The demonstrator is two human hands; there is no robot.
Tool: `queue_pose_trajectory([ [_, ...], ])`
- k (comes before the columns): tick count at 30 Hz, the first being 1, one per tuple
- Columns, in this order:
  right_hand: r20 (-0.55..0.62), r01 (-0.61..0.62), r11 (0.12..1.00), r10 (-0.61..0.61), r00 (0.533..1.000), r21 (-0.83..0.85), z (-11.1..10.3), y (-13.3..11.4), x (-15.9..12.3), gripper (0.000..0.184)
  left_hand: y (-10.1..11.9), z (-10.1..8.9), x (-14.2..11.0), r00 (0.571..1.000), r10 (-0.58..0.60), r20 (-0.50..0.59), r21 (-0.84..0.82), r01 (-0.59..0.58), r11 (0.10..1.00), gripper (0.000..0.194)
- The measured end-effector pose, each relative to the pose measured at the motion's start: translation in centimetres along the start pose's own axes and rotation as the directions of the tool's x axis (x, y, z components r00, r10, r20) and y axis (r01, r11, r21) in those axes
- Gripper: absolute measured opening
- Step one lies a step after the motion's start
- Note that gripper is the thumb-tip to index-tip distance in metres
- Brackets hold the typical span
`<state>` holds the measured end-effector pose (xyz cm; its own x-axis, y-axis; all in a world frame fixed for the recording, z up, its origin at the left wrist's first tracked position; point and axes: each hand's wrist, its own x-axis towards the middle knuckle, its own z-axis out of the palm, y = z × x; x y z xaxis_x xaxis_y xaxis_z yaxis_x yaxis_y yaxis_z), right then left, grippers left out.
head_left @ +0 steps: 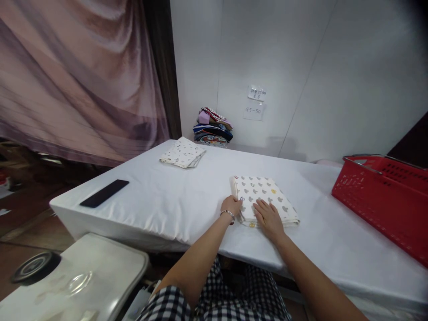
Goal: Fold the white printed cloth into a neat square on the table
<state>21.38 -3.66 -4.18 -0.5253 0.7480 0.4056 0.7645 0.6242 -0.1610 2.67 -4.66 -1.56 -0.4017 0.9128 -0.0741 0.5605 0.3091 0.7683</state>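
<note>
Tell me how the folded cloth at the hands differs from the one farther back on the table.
The near cloth has larger grey shapes and some yellow ones; the far cloth has small, scattered marks. The left hand and right hand touch the near cloth; neither touches the far cloth. Both are folded, pale and patterned, lying on the white-covered table.

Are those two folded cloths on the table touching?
Apart: the head view shows white table between the near cloth and the far cloth.
</note>
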Motion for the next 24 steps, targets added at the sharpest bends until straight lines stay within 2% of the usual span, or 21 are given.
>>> queue_pose_trajectory([
  [4,0.001,-0.001,1.0,0.001,1.0,-0.021,0.2,0.2,0.1,0.039,0.8,-0.2,1.2,0.999,-0.005,-0.04,0.022,0.006,1.0,0.029],
  [8,-0.014,0.013,1.0,-0.013,1.0,-0.026,0.3,0.4,0.1,0.039,0.7,0.2,2.3,0.998,-0.024,-0.058,0.03,0.026,0.999,0.018],
  [13,-0.015,0.013,1.0,-0.013,1.0,-0.004,0.4,0.0,0.0,0.038,0.3,0.7,2.6,0.996,-0.039,-0.084,0.019,0.04,0.999,0.015],
  [17,0.014,-0.051,0.984,0.049,0.999,0.169,-0.2,0.3,0.4,0.037,0.8,0.3,3.1,0.993,-0.109,-0.037,-0.019,0.108,0.994,0.042],
  [19,-0.002,-0.112,0.948,0.118,0.993,0.299,-1.0,1.7,1.1,0.037,1.2,0.1,3.4,0.993,-0.118,0.002,-0.008,0.118,0.993,0.049],
  [21,-0.048,-0.223,0.901,0.259,0.965,0.373,-2.1,4.1,2.0,0.039,1.4,0.0,3.7,0.993,-0.117,0.017,0.015,0.116,0.993,0.049],
  [22,-0.046,-0.308,0.876,0.349,0.936,0.372,-2.7,5.6,2.5,0.04,1.5,0.0,3.9,0.993,-0.116,0.021,0.023,0.116,0.993,0.049],
  [24,0.076,-0.537,0.767,0.548,0.833,0.352,-3.6,8.4,3.3,0.046,1.6,0.0,4.2,0.992,-0.122,0.034,0.035,0.121,0.992,0.047],
])
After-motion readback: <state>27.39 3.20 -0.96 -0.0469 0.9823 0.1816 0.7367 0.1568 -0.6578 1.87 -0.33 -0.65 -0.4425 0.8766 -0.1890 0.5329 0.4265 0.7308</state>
